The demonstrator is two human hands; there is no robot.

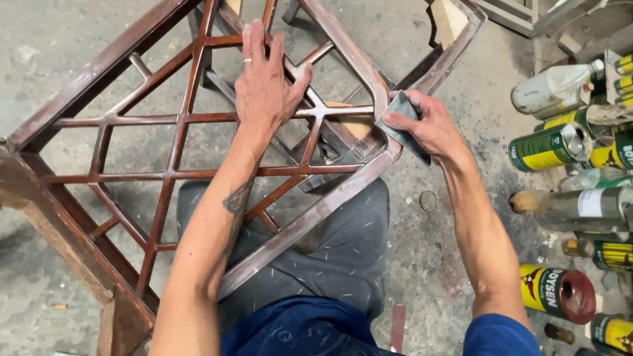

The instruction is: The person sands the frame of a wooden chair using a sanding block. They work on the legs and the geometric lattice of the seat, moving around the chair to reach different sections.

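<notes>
A dark red-brown wooden lattice frame (165, 175), part of a piece of furniture, lies tilted across my lap. My left hand (264, 82) rests flat on the lattice bars near the middle, fingers spread, a ring on one finger. My right hand (428, 125) pinches a folded grey sheet of sandpaper (402, 125) against the frame's curved corner rail (386, 148). The rail there looks dusty and pale from rubbing.
Several tins and bottles (560, 145) lie and stand at the right on the concrete floor (435, 250). A red-topped can (560, 290) lies near my right elbow. A small ring (428, 200) lies on the floor. More wooden parts (448, 20) sit at the top.
</notes>
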